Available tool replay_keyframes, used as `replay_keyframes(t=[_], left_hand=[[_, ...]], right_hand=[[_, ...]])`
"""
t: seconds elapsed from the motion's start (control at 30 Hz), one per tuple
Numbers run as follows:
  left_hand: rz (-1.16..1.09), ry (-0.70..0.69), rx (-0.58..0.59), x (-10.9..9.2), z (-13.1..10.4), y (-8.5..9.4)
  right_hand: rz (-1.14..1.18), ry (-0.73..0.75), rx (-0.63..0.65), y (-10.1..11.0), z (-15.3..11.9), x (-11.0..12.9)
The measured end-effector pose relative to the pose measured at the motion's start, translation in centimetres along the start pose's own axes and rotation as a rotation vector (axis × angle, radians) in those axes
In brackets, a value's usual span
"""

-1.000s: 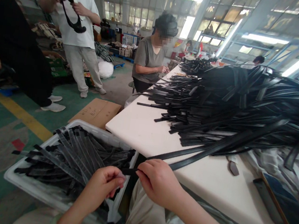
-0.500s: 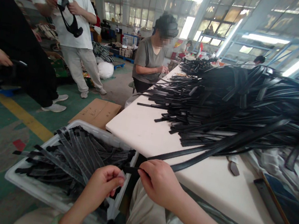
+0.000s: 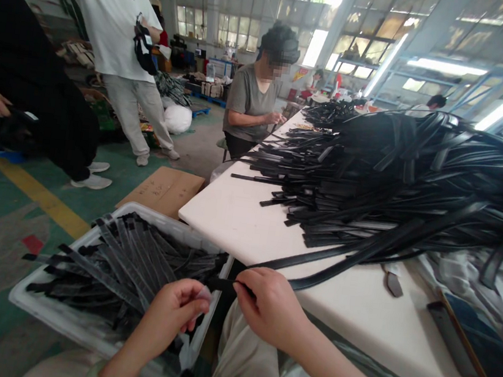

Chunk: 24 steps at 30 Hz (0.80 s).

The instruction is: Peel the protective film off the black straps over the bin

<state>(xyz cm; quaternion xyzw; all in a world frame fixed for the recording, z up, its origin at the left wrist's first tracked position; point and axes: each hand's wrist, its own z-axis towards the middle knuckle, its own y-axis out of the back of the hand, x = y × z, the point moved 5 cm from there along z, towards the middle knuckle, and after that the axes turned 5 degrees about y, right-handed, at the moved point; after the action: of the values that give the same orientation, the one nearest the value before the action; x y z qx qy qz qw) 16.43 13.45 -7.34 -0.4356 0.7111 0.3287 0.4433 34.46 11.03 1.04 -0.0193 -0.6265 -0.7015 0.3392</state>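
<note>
My right hand [image 3: 273, 307] is closed around the end of a long black strap [image 3: 330, 277] at the table edge. A short dark end of the strap sticks out to the left of my fingers. My left hand [image 3: 173, 308] is pinched on a small piece of translucent film [image 3: 204, 293], just left of the strap end and above the crate's right rim. Beneath it, a white plastic crate [image 3: 61, 329] holds many black strips with a greyish translucent covering [image 3: 131, 259]. The strap runs back to a large pile of black straps [image 3: 375, 167] on the table.
The white table [image 3: 225, 210] reaches away in front of me. A phone [image 3: 481, 342] lies near its right edge, beside a small dark tag [image 3: 393, 284]. A cardboard box [image 3: 163, 186] sits behind the crate. A seated co-worker [image 3: 251, 102] works across; two people stand left.
My hands stay almost in place; a pale strip of film now hangs below my left hand. The standing person in white has turned and shifted the black item to the right.
</note>
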Motion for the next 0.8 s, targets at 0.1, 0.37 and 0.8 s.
replay_keyframes(t=[0.1, 0.37, 0.8], left_hand=[[-0.007, 0.006, 0.008, -0.1, -0.1, -0.1], [0.025, -0.011, 0.026, -0.6, -0.1, -0.3], [0.292, -0.108, 0.129, -1.2, -0.7, -1.4]], right_hand=[[-0.024, 0.016, 0.020, -0.2, 0.2, 0.0], [-0.037, 0.050, 0.063, -0.1, 0.3, 0.6], [-0.229, 0.271, 0.303, -2.1, 1.2, 2.2]])
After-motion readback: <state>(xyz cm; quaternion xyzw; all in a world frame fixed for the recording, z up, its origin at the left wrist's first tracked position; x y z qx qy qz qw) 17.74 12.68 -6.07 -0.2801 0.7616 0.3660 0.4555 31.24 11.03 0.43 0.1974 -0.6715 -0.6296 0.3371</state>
